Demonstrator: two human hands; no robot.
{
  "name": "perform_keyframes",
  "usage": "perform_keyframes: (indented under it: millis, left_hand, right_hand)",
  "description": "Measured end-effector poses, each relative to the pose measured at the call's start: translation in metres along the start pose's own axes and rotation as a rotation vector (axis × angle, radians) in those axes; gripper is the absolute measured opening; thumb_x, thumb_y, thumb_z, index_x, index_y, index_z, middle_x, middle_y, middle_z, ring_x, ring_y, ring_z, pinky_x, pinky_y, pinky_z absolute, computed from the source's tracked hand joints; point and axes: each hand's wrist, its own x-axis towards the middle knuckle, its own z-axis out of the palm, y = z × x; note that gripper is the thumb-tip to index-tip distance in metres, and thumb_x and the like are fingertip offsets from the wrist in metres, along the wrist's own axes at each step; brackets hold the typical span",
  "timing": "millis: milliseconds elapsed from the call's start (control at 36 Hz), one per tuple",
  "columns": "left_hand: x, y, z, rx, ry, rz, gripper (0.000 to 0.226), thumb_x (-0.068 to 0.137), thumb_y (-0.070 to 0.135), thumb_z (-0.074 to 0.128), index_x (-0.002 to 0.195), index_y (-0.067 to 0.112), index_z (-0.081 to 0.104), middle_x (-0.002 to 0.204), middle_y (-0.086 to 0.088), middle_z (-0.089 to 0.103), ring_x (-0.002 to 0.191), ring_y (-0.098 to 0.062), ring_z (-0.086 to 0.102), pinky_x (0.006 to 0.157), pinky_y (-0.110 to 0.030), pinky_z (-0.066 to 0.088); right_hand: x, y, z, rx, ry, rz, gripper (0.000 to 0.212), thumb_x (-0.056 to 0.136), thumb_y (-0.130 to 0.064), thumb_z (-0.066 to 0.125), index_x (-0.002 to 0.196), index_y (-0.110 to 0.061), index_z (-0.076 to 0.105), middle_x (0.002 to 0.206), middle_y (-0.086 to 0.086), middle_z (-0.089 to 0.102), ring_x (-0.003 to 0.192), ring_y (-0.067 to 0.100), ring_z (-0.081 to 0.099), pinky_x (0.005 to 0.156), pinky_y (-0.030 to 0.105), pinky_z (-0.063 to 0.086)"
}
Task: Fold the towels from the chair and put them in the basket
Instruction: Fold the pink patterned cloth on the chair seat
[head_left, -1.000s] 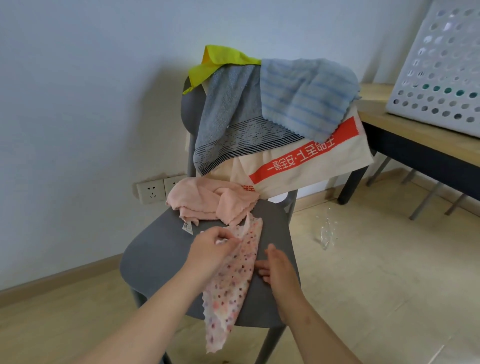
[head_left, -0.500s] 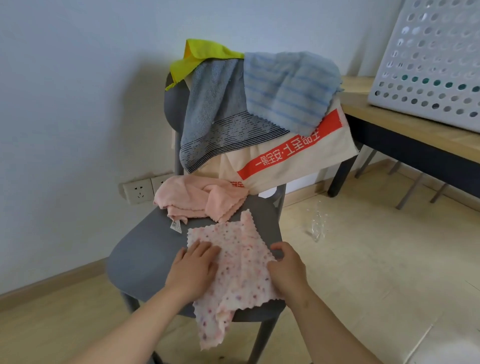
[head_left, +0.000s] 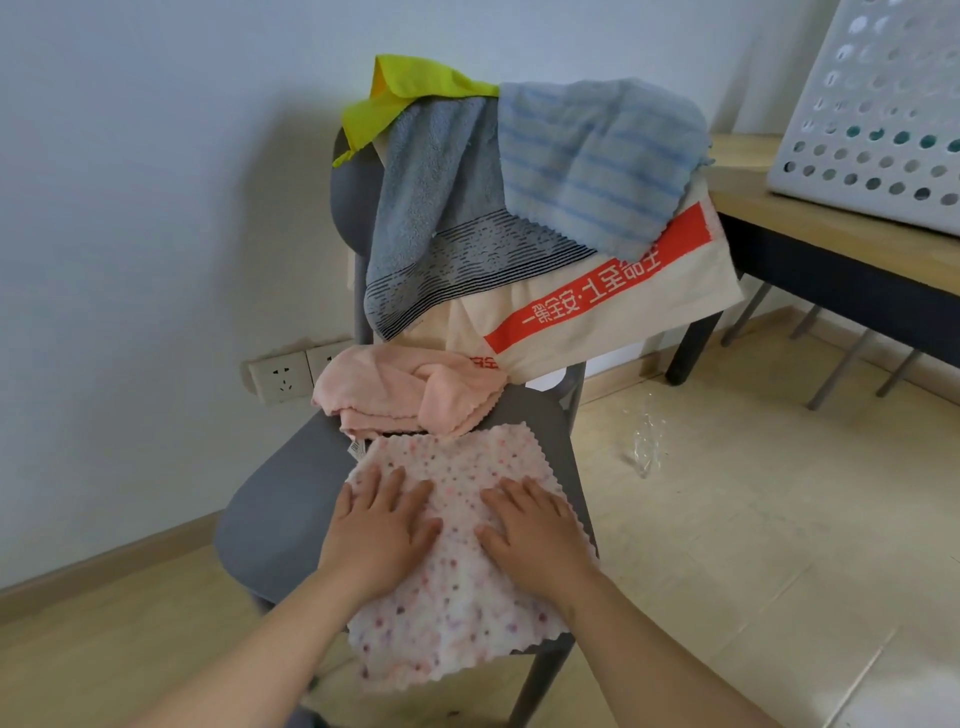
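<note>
- The dotted towel (head_left: 457, 613) is being held flat on the chair seat (head_left: 280, 509), with its long axis running near to far and its near end hanging over the seat's front edge.
- It is being pressed down by the left hand (head_left: 379, 535) and the right hand (head_left: 535, 540), side by side, palms down, fingers straight, slightly spread and pointing far.
- The far edge is being left free just beyond the fingertips, beside the peach towel (head_left: 405, 389). The hanging end lies behind both wrists, equally near to each hand.
- The basket (head_left: 883, 130) is being kept on the table (head_left: 831, 234), far right, well apart.
</note>
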Motion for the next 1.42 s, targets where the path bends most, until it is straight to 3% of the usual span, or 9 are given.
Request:
perform_keyframes:
  millis: [472, 611, 750, 833, 1000, 1139, 1250, 1333, 1417]
  left_hand:
    - [0.064, -0.015, -0.007, 0.099, 0.003, 0.191, 0.056, 0.092, 0.061, 0.016, 0.146, 0.044, 0.008, 0.158, 0.008, -0.003, 0.145, -0.015, -0.01, 0.115, -0.038, -0.011]
    - [0.051, -0.013, -0.012, 0.06, 0.203, 0.203, 0.055, 0.094, 0.048, 0.037, 0.145, 0.034, 0.025, 0.155, 0.001, 0.02, 0.143, -0.02, 0.015, 0.115, -0.037, 0.011]
    - [0.02, 0.004, -0.016, -0.12, 0.412, 0.243, 0.035, 0.091, 0.012, 0.048, 0.124, 0.02, 0.055, 0.122, 0.0, 0.052, 0.108, -0.023, 0.054, 0.084, -0.034, 0.046]
    - [0.001, 0.005, -0.011, -0.211, 0.259, 0.305, 0.031, 0.094, 0.015, 0.04, 0.12, 0.026, 0.056, 0.124, 0.007, 0.048, 0.107, -0.013, 0.052, 0.083, -0.026, 0.044]
    - [-0.035, -0.003, 0.004, 0.032, 0.261, 0.464, 0.036, 0.089, 0.043, 0.054, 0.122, 0.027, 0.054, 0.131, 0.008, 0.051, 0.124, -0.015, 0.045, 0.101, -0.021, 0.034]
    - [-0.056, -0.016, 0.023, 0.062, 0.158, 0.334, 0.047, 0.096, 0.048, 0.034, 0.141, 0.035, 0.031, 0.154, 0.013, 0.016, 0.145, -0.018, 0.003, 0.117, -0.032, 0.006]
    - [-0.06, -0.025, 0.02, 0.091, 0.125, 0.332, 0.049, 0.095, 0.048, 0.038, 0.141, 0.034, 0.032, 0.154, 0.013, 0.016, 0.146, -0.018, 0.005, 0.117, -0.032, 0.007]
    - [-0.067, -0.025, 0.014, 0.119, 0.187, 0.372, 0.044, 0.091, 0.039, 0.053, 0.134, 0.028, 0.046, 0.149, 0.007, 0.033, 0.142, -0.021, 0.024, 0.114, -0.031, 0.023]
    - [-0.072, -0.02, 0.008, 0.176, 0.332, 0.441, 0.048, 0.045, 0.022, 0.092, 0.089, 0.026, 0.072, 0.105, 0.003, 0.07, 0.096, -0.019, 0.068, 0.071, -0.023, 0.056]
  right_hand:
    - [0.028, 0.002, 0.01, -0.032, 0.128, 0.176, 0.058, 0.096, -0.051, 0.019, 0.15, -0.03, 0.011, 0.159, -0.002, 0.004, 0.146, 0.02, -0.003, 0.116, 0.041, -0.001]
    - [0.021, 0.002, 0.005, 0.067, 0.191, 0.14, 0.058, 0.096, -0.048, 0.027, 0.149, -0.029, 0.014, 0.158, -0.002, 0.006, 0.145, 0.02, 0.0, 0.116, 0.039, 0.001]
    - [-0.004, -0.002, -0.01, 0.039, 0.619, -0.039, 0.021, 0.078, -0.02, 0.069, 0.098, -0.014, 0.066, 0.099, 0.006, 0.064, 0.091, 0.025, 0.06, 0.077, 0.036, 0.049]
    - [-0.023, -0.003, -0.01, -0.012, 0.622, -0.19, 0.015, 0.067, -0.013, 0.076, 0.077, -0.016, 0.065, 0.073, 0.0, 0.06, 0.064, 0.02, 0.056, 0.056, 0.031, 0.048]
    - [-0.048, 0.005, 0.008, -0.006, 0.329, -0.231, 0.024, 0.091, -0.038, 0.046, 0.105, -0.024, 0.057, 0.109, -0.009, 0.053, 0.104, 0.014, 0.045, 0.087, 0.025, 0.03]
    - [-0.07, 0.01, 0.016, -0.012, 0.283, -0.233, 0.03, 0.088, -0.043, 0.052, 0.112, -0.025, 0.055, 0.121, -0.013, 0.048, 0.114, 0.009, 0.041, 0.097, 0.02, 0.028]
    - [-0.081, 0.004, 0.013, -0.024, 0.427, -0.253, 0.021, 0.065, -0.019, 0.083, 0.08, -0.018, 0.068, 0.087, -0.006, 0.066, 0.079, 0.016, 0.063, 0.069, 0.021, 0.05]
    - [-0.084, 0.002, 0.011, -0.083, 0.518, -0.262, 0.029, 0.048, -0.005, 0.089, 0.065, -0.016, 0.067, 0.068, -0.005, 0.064, 0.06, 0.014, 0.061, 0.052, 0.018, 0.049]
    - [-0.084, 0.0, 0.012, -0.126, 0.528, -0.232, 0.035, 0.038, 0.003, 0.088, 0.06, -0.013, 0.066, 0.061, -0.002, 0.063, 0.054, 0.016, 0.06, 0.046, 0.018, 0.047]
